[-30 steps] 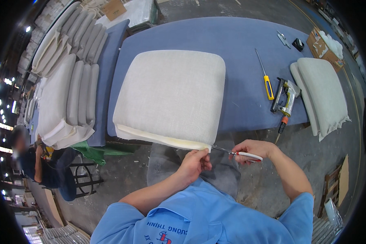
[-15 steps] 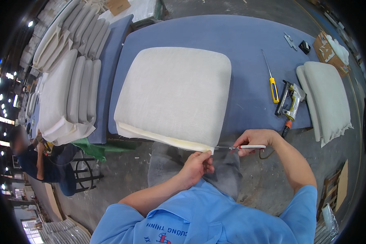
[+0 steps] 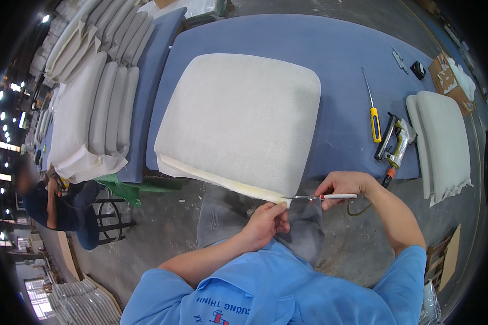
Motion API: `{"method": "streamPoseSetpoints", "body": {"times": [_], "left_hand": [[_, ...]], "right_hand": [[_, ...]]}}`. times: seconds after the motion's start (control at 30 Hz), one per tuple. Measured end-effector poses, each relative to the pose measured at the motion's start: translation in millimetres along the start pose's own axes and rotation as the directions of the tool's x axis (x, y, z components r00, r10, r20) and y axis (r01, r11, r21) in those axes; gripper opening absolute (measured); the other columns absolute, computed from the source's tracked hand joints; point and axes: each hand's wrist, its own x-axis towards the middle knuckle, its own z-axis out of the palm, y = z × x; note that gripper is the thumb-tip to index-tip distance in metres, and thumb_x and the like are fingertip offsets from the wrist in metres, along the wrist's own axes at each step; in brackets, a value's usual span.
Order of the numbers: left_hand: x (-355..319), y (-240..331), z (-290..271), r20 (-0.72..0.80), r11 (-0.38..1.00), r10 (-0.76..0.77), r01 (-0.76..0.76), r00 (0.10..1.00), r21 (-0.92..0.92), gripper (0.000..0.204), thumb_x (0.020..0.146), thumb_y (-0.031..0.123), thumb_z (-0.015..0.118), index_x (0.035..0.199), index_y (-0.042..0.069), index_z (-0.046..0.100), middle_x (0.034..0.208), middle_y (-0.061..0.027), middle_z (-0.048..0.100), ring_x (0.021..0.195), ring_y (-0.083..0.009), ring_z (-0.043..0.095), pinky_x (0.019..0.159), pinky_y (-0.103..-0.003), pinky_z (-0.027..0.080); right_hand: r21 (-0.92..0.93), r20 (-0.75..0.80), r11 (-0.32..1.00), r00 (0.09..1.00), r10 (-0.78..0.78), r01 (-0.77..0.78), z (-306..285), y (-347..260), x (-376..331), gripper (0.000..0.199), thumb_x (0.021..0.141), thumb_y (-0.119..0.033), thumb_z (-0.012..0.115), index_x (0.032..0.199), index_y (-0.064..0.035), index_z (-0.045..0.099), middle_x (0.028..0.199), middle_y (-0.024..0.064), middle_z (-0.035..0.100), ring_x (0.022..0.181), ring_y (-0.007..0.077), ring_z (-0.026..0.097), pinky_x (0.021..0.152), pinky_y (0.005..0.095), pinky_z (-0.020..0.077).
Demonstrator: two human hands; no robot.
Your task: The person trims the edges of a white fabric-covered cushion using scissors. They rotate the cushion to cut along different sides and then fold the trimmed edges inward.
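A seat cushion (image 3: 238, 114) covered in off-white fabric lies on the blue padded table, its near edge overhanging toward me. Along that edge runs a loose fabric flap (image 3: 217, 182) with a pale yellowish layer showing. My left hand (image 3: 265, 223) pinches the flap at the cushion's near right corner. Scissors (image 3: 339, 196) with red and white handles are gripped in my right hand (image 3: 344, 186). Their blades point left and touch the cloth at that corner, just above my left fingertips. The blades look nearly closed.
Right of the cushion lie a yellow-handled screwdriver (image 3: 375, 124) and a staple gun (image 3: 396, 143) with a hose. Two covered cushions (image 3: 442, 141) rest at the table's right edge, near a cardboard box (image 3: 450, 81). Stacked cushions (image 3: 92, 114) stand left, where another person (image 3: 59, 203) sits.
The scissor handles have closed together, and the blades sit at the cloth corner. My left hand stays pinched on the flap. The view has shifted slightly.
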Motion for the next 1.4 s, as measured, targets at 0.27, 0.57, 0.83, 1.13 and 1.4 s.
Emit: {"method": "streamPoseSetpoints", "body": {"times": [0.27, 0.57, 0.83, 1.13, 1.4], "left_hand": [[-1.0, -1.2, -3.7, 0.022, 1.000, -0.011, 0.011, 1.000, -0.027, 0.018, 0.105, 0.027, 0.063, 0.100, 0.010, 0.060, 0.081, -0.0018, 0.062, 0.072, -0.0187, 0.065, 0.070, -0.035, 0.053], [-2.2, -5.2, -4.3, 0.055, 0.999, -0.032, 0.034, 0.998, -0.039, 0.014, 0.104, 0.024, 0.064, 0.101, 0.010, 0.061, 0.080, -0.0017, 0.063, 0.072, -0.0185, 0.065, 0.071, -0.035, 0.054], [5.4, -20.3, -10.5, 0.159, 0.972, -0.180, 0.151, 0.971, 0.181, 0.016, 0.099, 0.024, 0.069, 0.103, 0.009, 0.066, 0.082, -0.0019, 0.066, 0.071, -0.0171, 0.069, 0.065, -0.032, 0.056], [-61.0, 44.2, -124.3, -0.237, 0.921, 0.334, -0.263, 0.912, 0.287, 0.025, 0.103, 0.026, 0.065, 0.119, 0.007, 0.065, 0.098, -0.0082, 0.071, 0.084, -0.0185, 0.072, 0.076, -0.033, 0.059], [-171.7, 153.1, -323.9, -0.807, 0.699, 0.581, -0.574, 0.107, 0.427, 0.021, 0.104, 0.015, 0.053, 0.119, 0.002, 0.060, 0.089, -0.0093, 0.069, 0.068, -0.0179, 0.068, 0.056, -0.031, 0.054]], "right_hand": [[-0.037, 0.004, 0.999, 1.000, -0.011, 0.011, 1.8, -14.5, 11.6, 0.061, 0.085, -0.049, 0.085, 0.129, -0.0077, 0.073, 0.076, -0.0029, 0.062, 0.065, 0.0078, 0.053, 0.058, 0.0269, 0.0443], [-0.150, 0.013, 0.987, 0.998, -0.058, 0.059, 3.5, -21.0, 23.9, 0.065, 0.083, -0.052, 0.085, 0.128, -0.0066, 0.073, 0.079, -0.0003, 0.066, 0.069, 0.0099, 0.058, 0.060, 0.0274, 0.0466], [-0.249, 0.025, 0.949, 0.981, -0.191, 0.192, 12.3, -19.9, 29.2, 0.053, 0.085, -0.044, 0.085, 0.121, -0.0064, 0.075, 0.084, -0.0007, 0.069, 0.076, 0.0085, 0.058, 0.065, 0.0305, 0.0486], [0.294, -0.131, 0.922, 0.966, -0.223, 0.253, 53.9, -5.9, -9.8, 0.058, 0.072, -0.028, 0.098, 0.118, 0.0013, 0.076, 0.081, 0.0009, 0.069, 0.075, 0.0080, 0.061, 0.068, 0.0267, 0.0487], [0.296, -0.463, 0.825, 0.828, -0.317, 0.481, 72.3, -31.4, -0.1, 0.064, 0.080, -0.047, 0.082, 0.113, 0.0055, 0.068, 0.071, 0.0091, 0.065, 0.059, 0.0177, 0.061, 0.054, 0.0295, 0.0455]]}}
